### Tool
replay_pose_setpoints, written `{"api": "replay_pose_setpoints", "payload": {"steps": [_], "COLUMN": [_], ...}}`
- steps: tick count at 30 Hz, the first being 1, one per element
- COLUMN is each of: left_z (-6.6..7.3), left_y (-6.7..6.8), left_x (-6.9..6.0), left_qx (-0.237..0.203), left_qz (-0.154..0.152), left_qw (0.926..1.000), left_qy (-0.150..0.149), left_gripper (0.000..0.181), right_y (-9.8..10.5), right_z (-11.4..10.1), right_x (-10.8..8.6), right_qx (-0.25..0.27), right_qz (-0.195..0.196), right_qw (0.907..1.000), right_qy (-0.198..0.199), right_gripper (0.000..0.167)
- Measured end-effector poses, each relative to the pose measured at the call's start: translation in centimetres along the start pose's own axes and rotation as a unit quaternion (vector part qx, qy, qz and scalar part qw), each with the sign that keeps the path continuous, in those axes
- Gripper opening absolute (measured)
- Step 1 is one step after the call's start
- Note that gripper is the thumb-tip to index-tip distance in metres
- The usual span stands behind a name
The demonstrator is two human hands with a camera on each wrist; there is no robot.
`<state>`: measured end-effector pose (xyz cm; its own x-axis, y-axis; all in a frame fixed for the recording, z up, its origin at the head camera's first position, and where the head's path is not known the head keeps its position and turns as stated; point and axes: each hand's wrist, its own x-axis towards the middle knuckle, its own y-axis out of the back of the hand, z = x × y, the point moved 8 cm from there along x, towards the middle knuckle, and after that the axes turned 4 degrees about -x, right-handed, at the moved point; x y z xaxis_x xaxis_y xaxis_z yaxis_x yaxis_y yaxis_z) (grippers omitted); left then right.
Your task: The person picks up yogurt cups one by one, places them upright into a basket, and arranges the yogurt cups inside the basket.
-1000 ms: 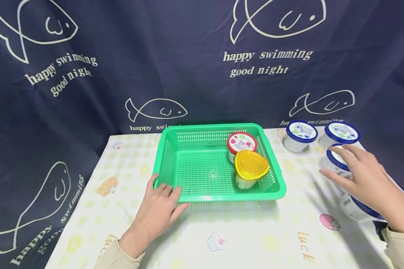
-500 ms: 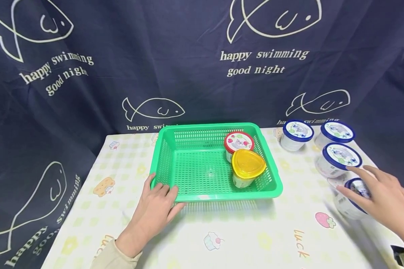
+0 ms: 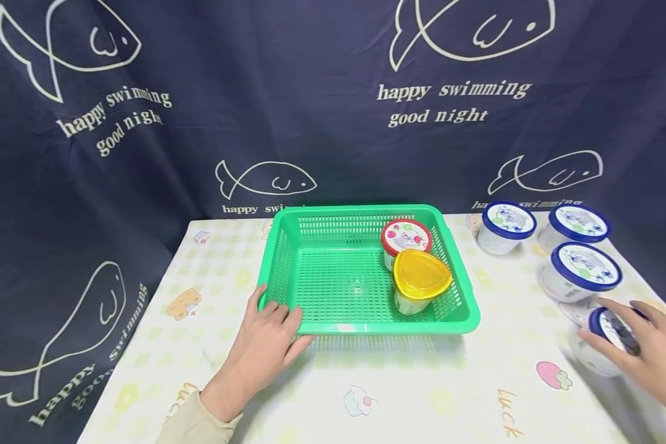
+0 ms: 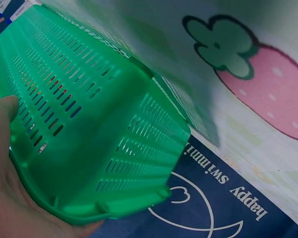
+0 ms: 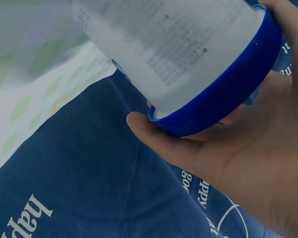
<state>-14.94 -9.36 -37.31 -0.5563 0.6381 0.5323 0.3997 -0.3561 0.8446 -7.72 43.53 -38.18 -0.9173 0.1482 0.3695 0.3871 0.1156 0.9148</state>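
Observation:
My left hand (image 3: 266,348) grips the front left corner of a green plastic basket (image 3: 366,328), its fingers over the rim and the thumb along the front. Inside, at the right end, a tub with a red lid (image 3: 406,238) stands behind a tub with a yellow three-sided lid (image 3: 422,274). At the right side of the table, my right hand (image 3: 652,351) holds a white tub with a blue lid (image 5: 169,54), fingers and thumb around the lid's edge. The hand partly covers this tub in the head view.
Behind the right hand stand more white tubs with blue lids: a near one (image 3: 585,268), one at the back right (image 3: 579,223) and one at the back left (image 3: 507,222). A dark blue fish-print curtain (image 3: 338,123) hangs behind the patterned tablecloth (image 3: 411,394).
My right hand has come down and toward me, from over the middle tub to the nearest blue-lidded tub, and closed around its lid. The left hand stays on the basket. The view shifts slightly.

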Motion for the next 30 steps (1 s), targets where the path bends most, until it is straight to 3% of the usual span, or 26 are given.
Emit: {"api": "replay_pose_setpoints", "payload": {"steps": [5, 10, 16, 21, 25, 30], "left_z": [0.0, -0.2, 0.0, 0.1, 0.2, 0.1], "left_y": [-0.1, 0.1, -0.1, 0.0, 0.0, -0.2], "left_x": [0.0, -0.2, 0.0, 0.1, 0.0, 0.0], "left_qx": [-0.014, -0.013, -0.001, -0.001, -0.002, -0.001], "left_qz": [0.002, 0.003, 0.002, 0.006, 0.010, 0.007], "left_qw": [0.9999, 0.9998, 1.0000, 1.0000, 0.9999, 1.0000], "left_qy": [0.009, 0.012, 0.003, 0.000, 0.001, 0.003], "left_gripper": [0.036, 0.038, 0.038, 0.041, 0.046, 0.044], "right_y": [0.3, 0.0, 0.2, 0.1, 0.6, 1.5], "right_z": [-0.1, -0.2, 0.1, 0.2, -0.4, -2.0], "right_x": [-0.1, 0.3, 0.3, 0.2, 0.4, 1.1], "right_qx": [0.013, 0.002, 0.035, 0.056, 0.063, 0.080], "right_qz": [0.035, 0.026, 0.043, 0.039, 0.046, 0.068], "right_qw": [0.9992, 0.9996, 0.9981, 0.9976, 0.9969, 0.9938], "right_qy": [0.015, 0.013, 0.027, 0.007, 0.005, 0.038], "right_gripper": [0.078, 0.079, 0.079, 0.080, 0.079, 0.075]}}
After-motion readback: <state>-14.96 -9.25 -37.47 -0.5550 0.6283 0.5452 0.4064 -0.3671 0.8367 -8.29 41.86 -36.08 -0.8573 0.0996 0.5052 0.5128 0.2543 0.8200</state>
